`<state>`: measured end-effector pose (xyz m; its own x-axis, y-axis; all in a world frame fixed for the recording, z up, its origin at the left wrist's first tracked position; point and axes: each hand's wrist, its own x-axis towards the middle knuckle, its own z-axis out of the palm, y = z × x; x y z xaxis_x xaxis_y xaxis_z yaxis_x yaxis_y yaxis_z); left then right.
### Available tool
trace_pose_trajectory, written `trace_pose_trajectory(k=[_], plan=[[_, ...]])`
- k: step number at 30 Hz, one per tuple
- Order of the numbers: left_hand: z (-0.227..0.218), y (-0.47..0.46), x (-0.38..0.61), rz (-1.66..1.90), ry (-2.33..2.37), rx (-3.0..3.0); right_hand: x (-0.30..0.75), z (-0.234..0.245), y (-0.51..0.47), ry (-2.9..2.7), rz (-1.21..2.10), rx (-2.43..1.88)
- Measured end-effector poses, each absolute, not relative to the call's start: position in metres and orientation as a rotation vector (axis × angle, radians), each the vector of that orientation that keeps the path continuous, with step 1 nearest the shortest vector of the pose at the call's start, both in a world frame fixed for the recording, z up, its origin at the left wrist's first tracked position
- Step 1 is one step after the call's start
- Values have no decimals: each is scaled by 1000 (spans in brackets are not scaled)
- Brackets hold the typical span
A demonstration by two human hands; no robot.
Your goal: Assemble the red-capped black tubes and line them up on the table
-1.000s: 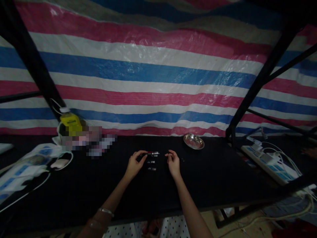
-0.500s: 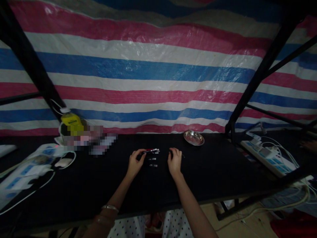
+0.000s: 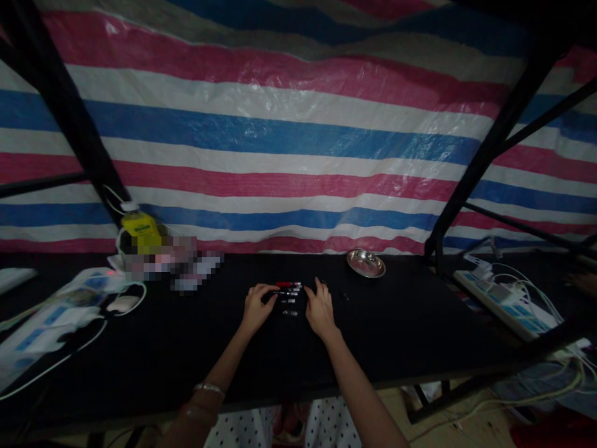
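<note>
On the black table [image 3: 186, 348] both my hands rest near a small row of thin metal pieces [image 3: 289, 303]. My left hand [image 3: 257, 308] is curled, its fingertips pinching the end of one thin piece. A red pen-like stick [image 3: 285, 284] lies just beyond it. My right hand [image 3: 319, 307] sits close to the right of the pieces, fingers bent down onto the table; what is under them is too dark to make out. A tiny dark item [image 3: 344, 296] lies to the right of that hand.
A small metal dish [image 3: 366, 263] stands at the back right. A yellow device [image 3: 141, 228] and white power strips with cables [image 3: 51, 317] lie at the left. Another power strip [image 3: 504, 298] lies at the right. Black frame posts [image 3: 471, 174] rise at both sides before a striped tarp.
My right hand has moved left, closer to the row of pieces. The left hand stays curled at the pieces' left end.
</note>
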<state>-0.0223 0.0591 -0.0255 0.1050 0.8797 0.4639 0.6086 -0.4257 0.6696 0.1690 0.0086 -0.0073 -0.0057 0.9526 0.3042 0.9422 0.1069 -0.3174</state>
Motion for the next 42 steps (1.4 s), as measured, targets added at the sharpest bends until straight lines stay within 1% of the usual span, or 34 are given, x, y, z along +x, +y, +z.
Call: trace_pose_trajectory(k=[8,15,18,21,28,35,42], plan=[[-23,59,-22,1262,1471,2002,166,-5,10,-1964,75,-1869],[-27,61,-24,1256,1440,2025,170,-7,12,-1697,-90,-1902],[-29,63,-25,1254,1444,2010,171,-10,13,-1730,-110,-1816],[-29,63,-25,1311,1468,1944,171,-14,14,-1766,-100,-1783],[-25,61,-24,1429,1534,1709,175,-21,18,-1549,-106,-1904],[-24,59,-24,1438,1560,1714,171,-8,11,-1852,9,-1667],[-24,57,-22,1407,1582,1775,164,1,0,-1976,148,-1493]])
